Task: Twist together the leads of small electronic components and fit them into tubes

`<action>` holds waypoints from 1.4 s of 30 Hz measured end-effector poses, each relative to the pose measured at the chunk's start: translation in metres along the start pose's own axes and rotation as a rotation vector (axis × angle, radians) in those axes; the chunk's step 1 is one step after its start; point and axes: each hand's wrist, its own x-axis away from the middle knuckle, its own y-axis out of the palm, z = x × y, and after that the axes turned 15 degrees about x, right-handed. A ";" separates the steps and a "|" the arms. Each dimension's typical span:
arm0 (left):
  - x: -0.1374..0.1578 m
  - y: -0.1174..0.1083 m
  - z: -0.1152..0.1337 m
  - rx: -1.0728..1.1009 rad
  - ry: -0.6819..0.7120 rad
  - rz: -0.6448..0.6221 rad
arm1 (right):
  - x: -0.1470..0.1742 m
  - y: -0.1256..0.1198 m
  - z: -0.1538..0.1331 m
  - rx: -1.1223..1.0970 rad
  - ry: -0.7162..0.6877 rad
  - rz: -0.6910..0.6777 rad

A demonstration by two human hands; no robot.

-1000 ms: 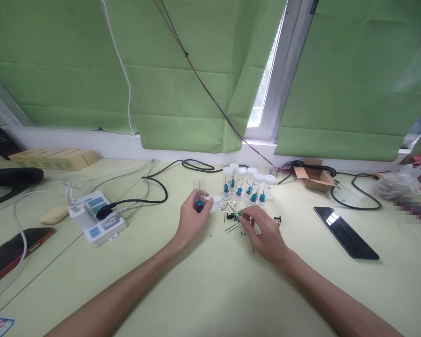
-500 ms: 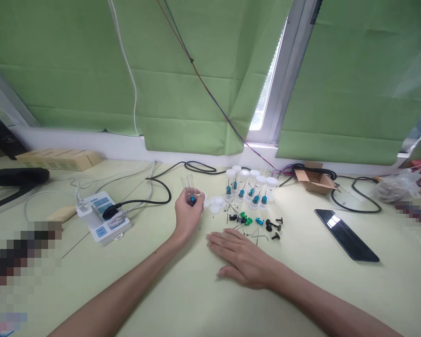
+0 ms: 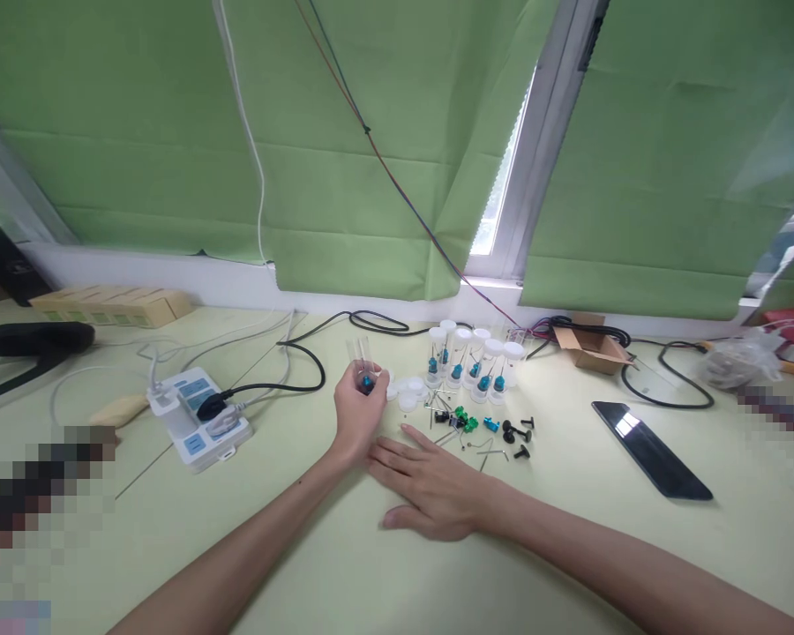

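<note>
My left hand point(image 3: 355, 414) is closed around uncapped clear plastic tubes point(image 3: 363, 353), with a small blue part low down inside. It looks like two tubes side by side, though the fingers hide their lower ends. Palm down on the table lies my right hand point(image 3: 430, 487), fingers stretched out and holding nothing, its fingertips close to my left wrist. Loose white caps point(image 3: 408, 392) lie just right of my left hand. Beyond my right hand are green pieces point(image 3: 467, 422), a blue piece point(image 3: 491, 424), black knob-headed screws point(image 3: 514, 432) and thin L-shaped hex keys point(image 3: 493, 453).
Several white-capped clear tubes point(image 3: 476, 362) with blue parts and thin keys stand behind the loose pieces. A white power strip point(image 3: 198, 419) with cables sits at left. To the right are a dark phone point(image 3: 652, 450) and an opened cardboard box point(image 3: 592, 353).
My right hand has slid left across the table, toward my left wrist. My left hand keeps its hold on the tubes. The whole view has shifted slightly.
</note>
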 end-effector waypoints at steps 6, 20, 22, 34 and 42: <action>0.001 -0.002 0.001 -0.010 -0.001 -0.026 | -0.018 -0.001 -0.003 -0.047 0.019 -0.008; 0.002 0.000 0.000 -0.004 -0.056 -0.055 | 0.000 0.014 0.027 0.213 0.146 0.030; 0.002 0.000 0.001 -0.002 -0.066 -0.054 | 0.005 0.015 0.030 0.259 0.168 0.031; 0.003 0.000 0.001 -0.020 -0.082 -0.068 | 0.026 0.021 0.036 0.409 0.257 0.095; 0.004 0.000 -0.003 -0.023 -0.088 -0.071 | 0.018 0.007 0.036 0.436 0.301 0.195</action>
